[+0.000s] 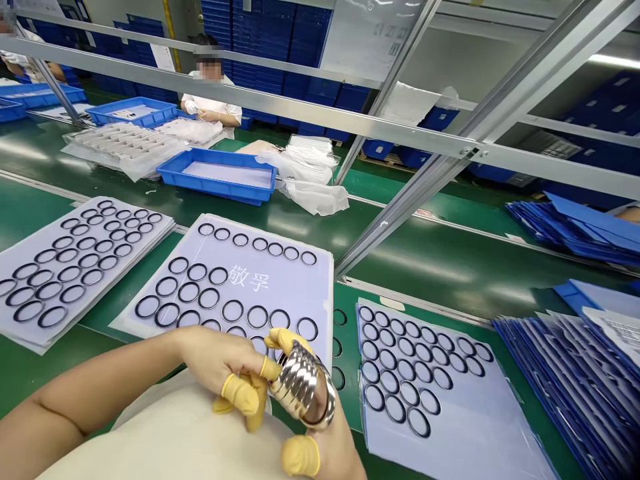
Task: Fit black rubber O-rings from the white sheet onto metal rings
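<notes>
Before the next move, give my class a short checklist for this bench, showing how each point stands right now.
1. Yellow finger covers on the left hand and right hand: ok, worn on both.
2. Silver rings secure between the hands: ok, stacked and held.
3. Black rings on the middle sheet: ok, lying in rows.
4. Three black rings past that sheet's right edge: cannot tell whether they are loose on the green bench.
5. Sheet on the right: ok, its black rings lie in rows.
</notes>
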The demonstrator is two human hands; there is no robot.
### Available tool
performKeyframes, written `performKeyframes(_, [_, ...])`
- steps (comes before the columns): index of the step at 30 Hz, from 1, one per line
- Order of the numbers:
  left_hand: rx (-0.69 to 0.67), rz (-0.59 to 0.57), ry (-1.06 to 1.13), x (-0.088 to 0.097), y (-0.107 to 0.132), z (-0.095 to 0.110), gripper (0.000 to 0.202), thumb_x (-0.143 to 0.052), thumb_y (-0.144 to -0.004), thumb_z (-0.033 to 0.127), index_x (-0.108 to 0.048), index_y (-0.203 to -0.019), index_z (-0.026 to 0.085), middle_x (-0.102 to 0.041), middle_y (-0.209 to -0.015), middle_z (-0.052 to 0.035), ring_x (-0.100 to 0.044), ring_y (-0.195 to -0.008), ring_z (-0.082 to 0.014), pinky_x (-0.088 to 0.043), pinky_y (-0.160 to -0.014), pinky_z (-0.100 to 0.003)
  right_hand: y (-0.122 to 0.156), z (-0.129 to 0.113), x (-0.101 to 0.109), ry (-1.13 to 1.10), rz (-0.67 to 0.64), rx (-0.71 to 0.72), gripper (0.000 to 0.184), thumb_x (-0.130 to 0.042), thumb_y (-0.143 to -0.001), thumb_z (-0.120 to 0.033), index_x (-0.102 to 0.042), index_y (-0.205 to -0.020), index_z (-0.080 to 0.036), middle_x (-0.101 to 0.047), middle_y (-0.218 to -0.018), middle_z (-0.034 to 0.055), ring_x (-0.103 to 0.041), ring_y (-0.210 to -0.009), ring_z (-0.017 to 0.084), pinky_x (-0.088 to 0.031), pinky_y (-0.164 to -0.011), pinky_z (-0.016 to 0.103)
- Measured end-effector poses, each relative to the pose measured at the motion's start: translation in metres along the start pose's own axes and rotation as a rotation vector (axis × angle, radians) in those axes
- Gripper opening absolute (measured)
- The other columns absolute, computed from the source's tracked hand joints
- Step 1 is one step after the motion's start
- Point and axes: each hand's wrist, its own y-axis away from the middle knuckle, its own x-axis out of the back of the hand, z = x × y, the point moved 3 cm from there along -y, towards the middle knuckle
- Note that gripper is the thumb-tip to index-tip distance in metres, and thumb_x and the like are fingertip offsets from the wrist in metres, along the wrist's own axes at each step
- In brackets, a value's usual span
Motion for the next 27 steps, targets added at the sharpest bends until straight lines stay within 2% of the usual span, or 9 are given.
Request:
performKeyframes(3, [-0.091, 0.098, -0.021, -0.001, -0.005, -0.001, 0.068, -0.035, -0.085, 0.069, -0.060, -0.114, 0.013, -0.071, -0.091, -0.0121, -0.061, -0.059, -0.0139, -0.053, -0.069, -0.026, 0.005, 0.010, -0.002, -0.094, 0.020, -0.094, 0.108, -0.074, -0.053, -0.071, -0.035, -0.142, -0.023, -0.059, -0.128, 0.0159, -0.049, -0.124, 0.039, -0.043, -0.100, 0.050])
performKeyframes(6, [-0.184, 0.264, 0.092, -0.002, -0.013, -0.001, 0.070, -0.034, -0.085, 0.070, -0.068, -0.099, 0.010, -0.071, -0.088, -0.0132, -0.066, -0.078, -0.0200, -0.052, -0.082, -0.031, 0.006, 0.015, -0.005, -0.120, 0.024, -0.111, 0.112, -0.076, -0.052, -0.070, -0.031, -0.144, -0.023, -0.052, -0.135, 0.0173, -0.043, -0.129, 0.040, -0.036, -0.106, 0.053])
performKeyframes(8, [-0.188, 0.371, 0.172, -0.002, -0.017, -0.004, 0.062, -0.042, -0.086, 0.065, -0.070, -0.087, 0.010, -0.072, -0.086, -0.0119, -0.066, -0.081, -0.0196, -0.052, -0.082, -0.030, 0.005, 0.015, -0.006, -0.086, 0.040, -0.104, 0.114, -0.074, -0.053, -0.072, -0.028, -0.145, -0.024, -0.046, -0.141, 0.0169, -0.038, -0.133, 0.040, -0.032, -0.108, 0.054])
performKeyframes(10, [-0.151, 0.427, 0.244, -0.002, -0.019, -0.007, 0.053, -0.051, -0.085, 0.060, -0.070, -0.081, 0.011, -0.072, -0.082, -0.0089, -0.065, -0.078, -0.0169, -0.052, -0.080, -0.027, 0.003, 0.013, -0.006, -0.056, 0.055, -0.096, 0.115, -0.071, -0.053, -0.075, -0.026, -0.146, -0.024, -0.042, -0.144, 0.0165, -0.036, -0.134, 0.041, -0.032, -0.108, 0.055])
performKeyframes(19, [-0.069, 0.547, 0.501, -0.003, -0.021, -0.010, 0.030, -0.072, -0.075, 0.044, -0.073, -0.074, 0.014, -0.068, -0.071, -0.0018, -0.060, -0.070, -0.0134, -0.050, -0.076, -0.027, -0.014, -0.008, -0.006, -0.036, 0.047, 0.018, 0.096, -0.069, -0.062, -0.071, -0.035, -0.140, -0.025, -0.049, -0.134, 0.0153, -0.048, -0.124, 0.038, -0.040, -0.103, 0.052])
performKeyframes(24, [-0.030, 0.614, 0.524, -0.002, -0.021, -0.011, 0.027, -0.077, -0.069, 0.042, -0.074, -0.073, 0.015, -0.066, -0.073, -0.0008, -0.057, -0.073, -0.0130, -0.048, -0.073, -0.024, -0.014, -0.006, -0.007, -0.037, 0.057, 0.008, 0.099, -0.067, -0.063, -0.072, -0.032, -0.141, -0.022, -0.042, -0.140, 0.0161, -0.044, -0.128, 0.038, -0.038, -0.106, 0.050])
performKeyframes(27, [-0.005, 0.626, 0.518, -0.001, -0.022, -0.011, 0.029, -0.078, -0.067, 0.042, -0.073, -0.069, 0.013, -0.063, -0.068, 0.0003, -0.055, -0.069, -0.0120, -0.047, -0.071, -0.024, -0.012, -0.002, -0.006, -0.062, 0.044, 0.010, 0.098, -0.070, -0.063, -0.069, -0.032, -0.141, -0.023, -0.038, -0.144, 0.0154, -0.043, -0.130, 0.039, -0.041, -0.104, 0.049])
